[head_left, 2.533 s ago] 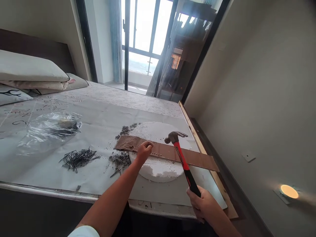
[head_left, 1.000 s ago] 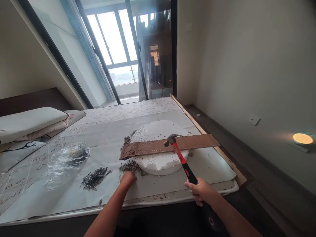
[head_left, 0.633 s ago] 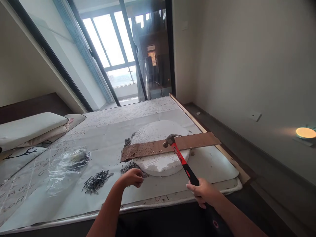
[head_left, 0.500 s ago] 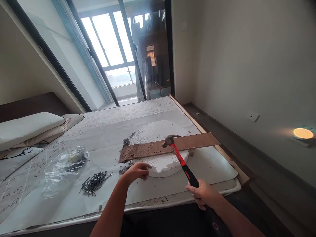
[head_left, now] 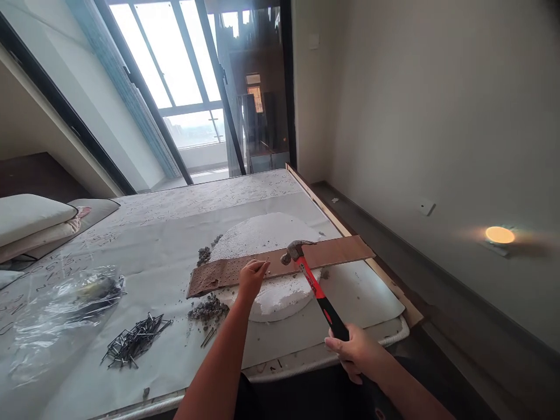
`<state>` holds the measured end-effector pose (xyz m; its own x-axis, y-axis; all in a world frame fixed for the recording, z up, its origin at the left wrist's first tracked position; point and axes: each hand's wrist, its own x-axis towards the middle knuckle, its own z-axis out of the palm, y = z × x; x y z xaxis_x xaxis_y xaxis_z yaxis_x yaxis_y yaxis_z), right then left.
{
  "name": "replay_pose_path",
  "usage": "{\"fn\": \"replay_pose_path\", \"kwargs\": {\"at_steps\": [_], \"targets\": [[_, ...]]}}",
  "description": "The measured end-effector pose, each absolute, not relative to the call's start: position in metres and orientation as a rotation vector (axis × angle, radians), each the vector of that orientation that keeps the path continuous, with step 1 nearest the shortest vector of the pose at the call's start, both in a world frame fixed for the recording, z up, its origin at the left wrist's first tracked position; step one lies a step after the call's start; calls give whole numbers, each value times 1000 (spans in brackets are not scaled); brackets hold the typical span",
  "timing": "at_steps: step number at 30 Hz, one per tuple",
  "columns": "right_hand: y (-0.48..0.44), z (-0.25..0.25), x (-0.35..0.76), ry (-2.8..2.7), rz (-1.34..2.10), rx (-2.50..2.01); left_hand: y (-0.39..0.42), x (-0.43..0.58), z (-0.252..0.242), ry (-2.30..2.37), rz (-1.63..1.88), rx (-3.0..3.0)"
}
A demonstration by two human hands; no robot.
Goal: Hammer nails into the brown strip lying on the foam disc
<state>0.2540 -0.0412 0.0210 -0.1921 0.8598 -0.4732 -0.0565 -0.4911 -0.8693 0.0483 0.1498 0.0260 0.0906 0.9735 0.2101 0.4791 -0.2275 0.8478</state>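
My right hand [head_left: 356, 350] is wrapped round the black grip of a claw hammer [head_left: 315, 286] with a red and black handle. The hammer's head is just above the brown wooden strip [head_left: 336, 252]. Over the same strip, left of the hammer head, my left hand [head_left: 252, 277] is closed in a pinch on a thin nail [head_left: 268, 260] that is barely visible. Many small holes dot the strip's left part, and its left end is chipped. Beneath the strip is a round white slab [head_left: 280, 300] with a crumbling edge.
A pile of nails [head_left: 135, 341] lies at the left, near a clear plastic bag [head_left: 74, 309]. Grey rubble [head_left: 209, 309] sits beside the slab. Cushions [head_left: 35, 224] are stacked far left. A wooden rail [head_left: 324, 204] edges the bed on the right.
My left hand has moved up and forward from beside the slab to over the strip. My right hand keeps the hammer near the strip. The view has shifted slightly.
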Motion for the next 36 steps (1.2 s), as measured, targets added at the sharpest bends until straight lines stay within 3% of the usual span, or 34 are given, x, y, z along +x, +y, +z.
{"fn": "replay_pose_path", "kwargs": {"at_steps": [8, 36], "targets": [[-42, 16, 259, -961, 1775, -1410, 159, 50, 21, 1363, 1097, 1574], [-43, 17, 264, -977, 1774, -1451, 165, 57, 10, 1624, 836, 2164]]}}
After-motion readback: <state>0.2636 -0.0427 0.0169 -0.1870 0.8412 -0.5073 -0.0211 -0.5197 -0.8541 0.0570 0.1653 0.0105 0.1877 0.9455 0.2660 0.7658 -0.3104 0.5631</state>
